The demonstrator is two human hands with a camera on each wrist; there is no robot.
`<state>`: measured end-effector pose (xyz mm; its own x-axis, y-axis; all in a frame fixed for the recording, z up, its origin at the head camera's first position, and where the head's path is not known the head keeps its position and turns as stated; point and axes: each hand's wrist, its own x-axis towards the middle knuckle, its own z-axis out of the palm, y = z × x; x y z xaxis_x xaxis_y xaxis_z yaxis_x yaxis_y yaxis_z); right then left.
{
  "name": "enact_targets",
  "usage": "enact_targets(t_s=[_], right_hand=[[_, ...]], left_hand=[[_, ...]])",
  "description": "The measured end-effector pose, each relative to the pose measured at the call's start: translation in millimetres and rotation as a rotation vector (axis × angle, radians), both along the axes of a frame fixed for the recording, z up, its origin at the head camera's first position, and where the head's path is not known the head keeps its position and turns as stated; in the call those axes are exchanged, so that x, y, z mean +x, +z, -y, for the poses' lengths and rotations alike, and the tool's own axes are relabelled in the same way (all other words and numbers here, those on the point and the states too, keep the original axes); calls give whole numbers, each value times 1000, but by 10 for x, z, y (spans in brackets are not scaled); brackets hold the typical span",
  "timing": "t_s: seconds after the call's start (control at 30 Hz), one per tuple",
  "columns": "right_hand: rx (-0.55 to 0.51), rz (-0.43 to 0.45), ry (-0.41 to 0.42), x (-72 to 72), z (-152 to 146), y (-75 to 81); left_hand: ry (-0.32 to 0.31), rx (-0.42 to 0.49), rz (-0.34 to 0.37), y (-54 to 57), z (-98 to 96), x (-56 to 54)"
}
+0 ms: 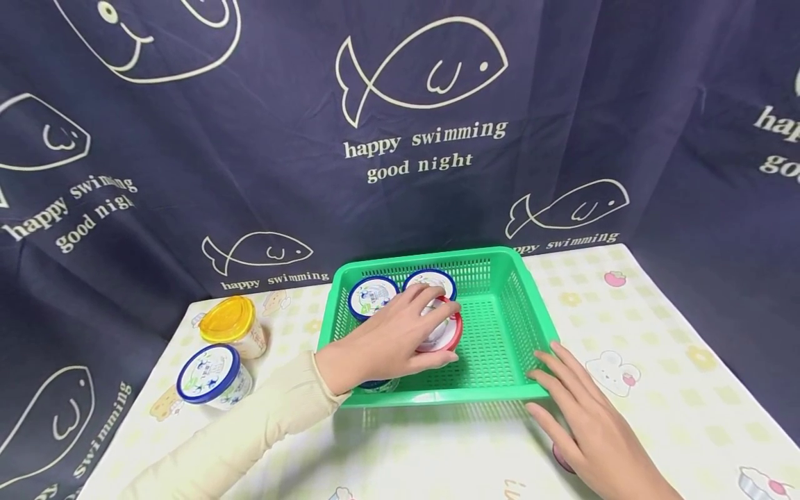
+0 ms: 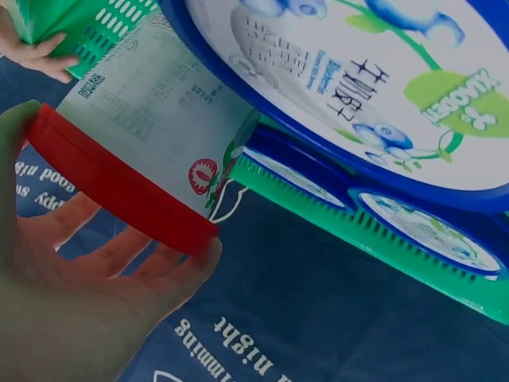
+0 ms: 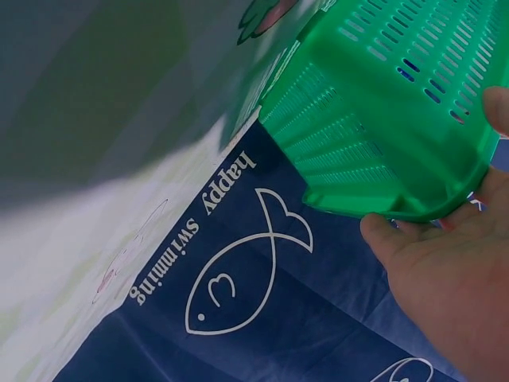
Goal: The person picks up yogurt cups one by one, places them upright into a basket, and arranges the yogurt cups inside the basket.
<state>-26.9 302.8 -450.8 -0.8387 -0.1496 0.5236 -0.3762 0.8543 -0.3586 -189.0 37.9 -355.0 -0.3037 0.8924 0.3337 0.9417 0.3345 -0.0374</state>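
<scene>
The left hand (image 1: 394, 333) holds the red tub (image 1: 442, 336) inside the basket (image 1: 462, 396), its fingers and thumb pinching the lid from opposite sides; whether the tub touches the basket floor I cannot tell. Two blue tubs (image 1: 373, 297) stand just beyond it, and a third (image 1: 380, 385) shows partly under the wrist. The right hand (image 1: 584, 420) grips the basket at its near right corner — fingers over the rim, thumb outside. Left of the basket, a yellow tub (image 1: 228, 319) and another blue tub (image 1: 208, 373) stand close together on the table (image 1: 656, 361).
</scene>
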Motion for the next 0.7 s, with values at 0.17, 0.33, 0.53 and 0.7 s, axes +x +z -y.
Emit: enact_targets(t_s=[0.17,0.33,0.53,0.7], right_hand=[[3,-4,3,2,0,-13],[10,-6,8,-1,0,-9],[15,-8,3,-4,3,-13],[15,-2,-2,-2,-4,-18]], left_hand=[[-4,-50,14,-40,-16,-9],[3,-102,27,-75,-38,-21],[0,-161,40,-148,-82,-33],[-1,-211,57,-208,-112,-35]])
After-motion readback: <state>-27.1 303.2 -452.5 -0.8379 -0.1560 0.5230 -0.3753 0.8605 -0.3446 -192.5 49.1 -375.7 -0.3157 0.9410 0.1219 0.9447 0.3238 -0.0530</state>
